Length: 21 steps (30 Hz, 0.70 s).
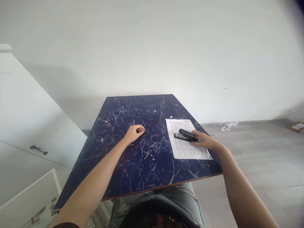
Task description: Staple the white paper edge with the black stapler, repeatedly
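On the right half of the blue marbled table (152, 171) lies a printed white sheet (182, 152). My right hand (201, 139) is wrapped round the rear end of a black stapler (186, 135) with an orange mark, over the sheet; its jaws are parted and point left. My left hand (135, 133) rests at the middle of the table, left of the sheet, with thumb and fingertips pinched together; whatever they hold, if anything, is too small to make out. A tiny white piece (171, 117) lies just beyond the sheet's top edge.
A white cabinet (30, 110) with a dark handle (38, 149) stands at the left. The wall (142, 47) rises behind the table. A clear plastic item (229, 126) lies on the grey floor at the right, with a cardboard box (297, 126) at the far right.
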Each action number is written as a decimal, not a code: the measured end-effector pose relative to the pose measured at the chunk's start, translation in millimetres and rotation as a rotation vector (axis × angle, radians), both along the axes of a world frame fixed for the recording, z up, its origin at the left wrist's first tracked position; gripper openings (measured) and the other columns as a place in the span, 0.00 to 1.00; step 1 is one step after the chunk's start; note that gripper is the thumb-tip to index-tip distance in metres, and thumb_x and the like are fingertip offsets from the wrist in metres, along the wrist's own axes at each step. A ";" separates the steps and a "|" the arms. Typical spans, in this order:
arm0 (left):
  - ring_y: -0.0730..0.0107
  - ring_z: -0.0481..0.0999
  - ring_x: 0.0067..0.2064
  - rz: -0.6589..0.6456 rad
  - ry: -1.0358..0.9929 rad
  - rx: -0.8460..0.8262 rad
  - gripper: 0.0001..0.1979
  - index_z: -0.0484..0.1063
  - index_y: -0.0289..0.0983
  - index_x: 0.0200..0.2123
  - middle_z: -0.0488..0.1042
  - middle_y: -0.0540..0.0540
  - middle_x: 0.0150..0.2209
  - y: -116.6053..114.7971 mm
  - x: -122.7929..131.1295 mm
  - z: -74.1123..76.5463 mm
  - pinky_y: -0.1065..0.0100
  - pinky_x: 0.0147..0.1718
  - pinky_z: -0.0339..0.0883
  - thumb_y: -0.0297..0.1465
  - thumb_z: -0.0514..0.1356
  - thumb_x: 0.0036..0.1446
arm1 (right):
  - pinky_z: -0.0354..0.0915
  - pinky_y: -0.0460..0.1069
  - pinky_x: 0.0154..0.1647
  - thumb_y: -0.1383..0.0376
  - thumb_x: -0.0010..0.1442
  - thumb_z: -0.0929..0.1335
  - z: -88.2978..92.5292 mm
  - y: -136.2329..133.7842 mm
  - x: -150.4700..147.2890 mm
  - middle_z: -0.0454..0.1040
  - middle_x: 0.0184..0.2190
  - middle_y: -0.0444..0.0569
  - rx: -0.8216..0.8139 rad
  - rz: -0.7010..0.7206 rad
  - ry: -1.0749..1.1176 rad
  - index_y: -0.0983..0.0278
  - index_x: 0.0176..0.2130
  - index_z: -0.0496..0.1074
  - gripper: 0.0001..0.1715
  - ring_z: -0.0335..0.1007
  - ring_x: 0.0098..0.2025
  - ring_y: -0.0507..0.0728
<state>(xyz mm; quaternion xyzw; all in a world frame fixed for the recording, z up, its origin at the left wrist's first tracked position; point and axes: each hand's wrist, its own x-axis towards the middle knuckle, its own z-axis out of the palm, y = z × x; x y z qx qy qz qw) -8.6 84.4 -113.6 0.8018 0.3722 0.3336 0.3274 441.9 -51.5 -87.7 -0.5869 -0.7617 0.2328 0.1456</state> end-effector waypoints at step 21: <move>0.69 0.72 0.29 0.107 -0.206 -0.107 0.17 0.69 0.38 0.31 0.71 0.50 0.26 6.4 -0.1 3.6 0.68 0.33 0.66 0.42 0.52 0.67 | 0.62 0.52 0.48 0.66 0.72 0.61 -22.6 63.6 -284.5 0.77 0.41 0.53 0.443 0.123 -0.292 0.64 0.42 0.72 0.12 0.73 0.44 0.59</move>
